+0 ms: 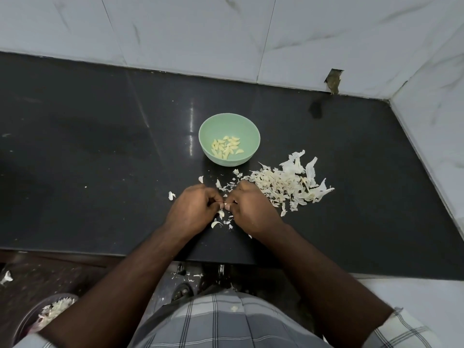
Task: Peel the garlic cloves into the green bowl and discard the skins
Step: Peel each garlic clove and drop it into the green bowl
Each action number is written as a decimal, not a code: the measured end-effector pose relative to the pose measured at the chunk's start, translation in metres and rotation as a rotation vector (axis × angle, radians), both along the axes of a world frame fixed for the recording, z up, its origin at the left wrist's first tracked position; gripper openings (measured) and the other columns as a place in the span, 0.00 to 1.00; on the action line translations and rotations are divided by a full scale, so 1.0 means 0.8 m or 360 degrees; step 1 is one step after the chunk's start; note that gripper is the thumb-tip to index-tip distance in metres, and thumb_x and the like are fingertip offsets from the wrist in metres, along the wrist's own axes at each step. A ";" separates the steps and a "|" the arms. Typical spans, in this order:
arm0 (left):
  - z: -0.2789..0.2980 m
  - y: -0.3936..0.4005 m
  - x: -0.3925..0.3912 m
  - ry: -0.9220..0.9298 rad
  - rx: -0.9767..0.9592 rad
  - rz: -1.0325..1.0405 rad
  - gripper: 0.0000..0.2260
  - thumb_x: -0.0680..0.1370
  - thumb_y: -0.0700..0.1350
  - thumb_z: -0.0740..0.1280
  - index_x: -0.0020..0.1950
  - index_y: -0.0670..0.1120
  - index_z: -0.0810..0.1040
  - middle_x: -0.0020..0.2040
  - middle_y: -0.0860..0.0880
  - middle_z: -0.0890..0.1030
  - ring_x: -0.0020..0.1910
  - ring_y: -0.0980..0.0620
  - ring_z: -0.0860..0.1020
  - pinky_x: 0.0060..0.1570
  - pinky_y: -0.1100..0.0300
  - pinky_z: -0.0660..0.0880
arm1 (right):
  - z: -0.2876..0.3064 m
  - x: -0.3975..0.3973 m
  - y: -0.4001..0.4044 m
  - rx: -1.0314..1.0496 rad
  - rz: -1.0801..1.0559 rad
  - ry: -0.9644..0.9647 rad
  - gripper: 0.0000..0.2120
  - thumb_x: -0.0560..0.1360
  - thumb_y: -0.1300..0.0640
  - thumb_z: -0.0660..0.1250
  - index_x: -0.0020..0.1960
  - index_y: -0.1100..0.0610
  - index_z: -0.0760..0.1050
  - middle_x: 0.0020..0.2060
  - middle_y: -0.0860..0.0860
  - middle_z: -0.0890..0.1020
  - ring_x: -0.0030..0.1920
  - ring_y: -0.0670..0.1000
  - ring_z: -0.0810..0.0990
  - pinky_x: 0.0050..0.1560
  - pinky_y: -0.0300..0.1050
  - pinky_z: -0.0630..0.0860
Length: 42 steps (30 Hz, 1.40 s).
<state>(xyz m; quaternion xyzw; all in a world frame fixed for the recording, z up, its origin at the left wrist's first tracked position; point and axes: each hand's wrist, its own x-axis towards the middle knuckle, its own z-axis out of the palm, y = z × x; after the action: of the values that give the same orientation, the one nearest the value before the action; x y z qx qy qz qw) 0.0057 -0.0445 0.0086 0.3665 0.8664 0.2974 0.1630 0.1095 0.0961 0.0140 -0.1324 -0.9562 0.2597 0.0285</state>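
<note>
**Clerk:** Item one, the clove in hand. Where was it?

**Keeper:** A garlic clove (227, 204), small and pale, sat between the two hands just above the black counter (100, 151), near its front edge. The left hand (193, 209) and the right hand (251, 209) met knuckle to knuckle over it. Both had fingers curled in, tips pinching at the clove; only a sliver of it showed between them.

**Clerk:** Its long axis?

**Keeper:** Could not tell. Too much was hidden by the fingertips.

**Clerk:** Item two, the destination.

**Keeper:** The green bowl (213, 126) stood straight ahead of the hands, further back on the counter, well apart from them. Peeled cloves (226, 146) already lay in its bottom. Neither hand was plainly nearer; the bowl sat almost on the line between them, perhaps a shade toward the right one.

**Clerk:** Item three, waste.

**Keeper:** A heap of skins (288, 187) lay to the right of the hands, its near edge just beside the right hand. Loose scraps (217, 223) lay under and between the wrists. A dish with skins (50, 310) stood low on the left, below counter level.

**Clerk:** Judgement on the coming move?

**Keeper:** Probably a forward reach to drop the clove, once bare; skin would go rightward.
</note>
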 end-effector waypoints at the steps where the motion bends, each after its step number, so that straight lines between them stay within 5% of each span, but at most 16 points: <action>1: 0.001 0.000 0.000 -0.0002 0.0001 0.0001 0.03 0.75 0.47 0.73 0.42 0.55 0.83 0.41 0.57 0.79 0.45 0.58 0.76 0.47 0.56 0.75 | 0.001 0.001 0.000 0.0021 -0.0007 0.0014 0.03 0.75 0.60 0.67 0.46 0.57 0.80 0.46 0.53 0.76 0.49 0.53 0.75 0.51 0.49 0.73; 8: 0.012 -0.001 -0.004 -0.0110 0.0016 0.0029 0.02 0.75 0.49 0.73 0.46 0.56 0.83 0.43 0.57 0.81 0.45 0.62 0.78 0.46 0.60 0.74 | 0.015 0.009 0.011 -0.0560 -0.0402 0.0046 0.10 0.76 0.59 0.71 0.56 0.52 0.83 0.44 0.44 0.84 0.42 0.41 0.79 0.50 0.35 0.75; 12: 0.027 0.002 0.002 -0.0362 0.0124 -0.0057 0.07 0.76 0.49 0.74 0.52 0.59 0.84 0.43 0.59 0.83 0.43 0.64 0.80 0.42 0.70 0.73 | 0.016 0.006 0.012 -0.0737 -0.0447 0.0059 0.03 0.73 0.59 0.74 0.45 0.51 0.83 0.38 0.46 0.86 0.39 0.45 0.83 0.49 0.48 0.81; 16: 0.028 0.002 0.002 -0.0296 0.0047 -0.0010 0.02 0.77 0.50 0.72 0.48 0.57 0.84 0.41 0.58 0.84 0.41 0.62 0.80 0.40 0.68 0.72 | 0.019 0.008 0.008 -0.0942 -0.0471 0.0052 0.03 0.71 0.57 0.76 0.42 0.54 0.82 0.34 0.53 0.85 0.36 0.57 0.83 0.44 0.58 0.83; 23: 0.029 -0.004 0.001 -0.0204 -0.0067 0.0015 0.01 0.75 0.49 0.74 0.46 0.56 0.85 0.41 0.57 0.83 0.43 0.60 0.80 0.45 0.60 0.76 | 0.030 0.018 0.018 -0.1223 -0.0611 0.0109 0.05 0.72 0.64 0.75 0.42 0.55 0.83 0.34 0.54 0.84 0.34 0.49 0.81 0.41 0.45 0.81; 27: 0.032 -0.004 0.001 -0.0176 -0.0023 -0.0010 0.12 0.74 0.49 0.76 0.57 0.57 0.84 0.45 0.57 0.81 0.47 0.59 0.79 0.49 0.61 0.74 | 0.035 0.019 0.015 -0.1330 -0.0640 0.0122 0.05 0.74 0.66 0.73 0.43 0.57 0.82 0.35 0.55 0.83 0.36 0.49 0.81 0.41 0.42 0.81; 31: 0.045 0.006 0.014 -0.0497 0.0255 0.0120 0.05 0.77 0.52 0.73 0.52 0.59 0.85 0.41 0.60 0.84 0.42 0.63 0.81 0.46 0.63 0.76 | 0.045 0.018 0.011 -0.1381 -0.0700 0.0209 0.04 0.74 0.66 0.72 0.43 0.58 0.81 0.32 0.49 0.82 0.33 0.43 0.79 0.36 0.37 0.78; 35: 0.052 0.016 0.026 -0.0700 0.0452 0.0212 0.05 0.77 0.46 0.73 0.41 0.49 0.85 0.37 0.51 0.85 0.35 0.49 0.80 0.41 0.53 0.76 | 0.054 0.018 0.008 -0.1311 -0.0693 0.0285 0.04 0.74 0.65 0.72 0.43 0.58 0.82 0.32 0.52 0.83 0.33 0.46 0.78 0.37 0.42 0.77; 39: 0.062 0.022 0.036 -0.1201 0.0672 0.0342 0.07 0.78 0.38 0.69 0.41 0.43 0.83 0.35 0.44 0.82 0.30 0.56 0.73 0.31 0.65 0.68 | 0.062 0.022 0.005 -0.1200 -0.0644 0.0429 0.05 0.74 0.68 0.71 0.42 0.60 0.82 0.30 0.47 0.83 0.30 0.40 0.79 0.35 0.31 0.73; 42: 0.063 0.026 0.037 -0.1432 0.0675 0.0375 0.08 0.79 0.37 0.66 0.42 0.43 0.82 0.34 0.46 0.80 0.30 0.56 0.71 0.28 0.65 0.62 | 0.062 0.024 0.003 -0.1069 -0.0610 0.0469 0.05 0.74 0.66 0.72 0.42 0.58 0.83 0.34 0.49 0.85 0.36 0.45 0.84 0.41 0.36 0.78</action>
<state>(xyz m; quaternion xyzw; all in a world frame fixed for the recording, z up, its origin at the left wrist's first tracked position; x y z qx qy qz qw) 0.0349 -0.0238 0.0594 0.1272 0.6664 0.6114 0.4072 0.1285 0.0987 0.0634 -0.2713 -0.7621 0.5634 0.1682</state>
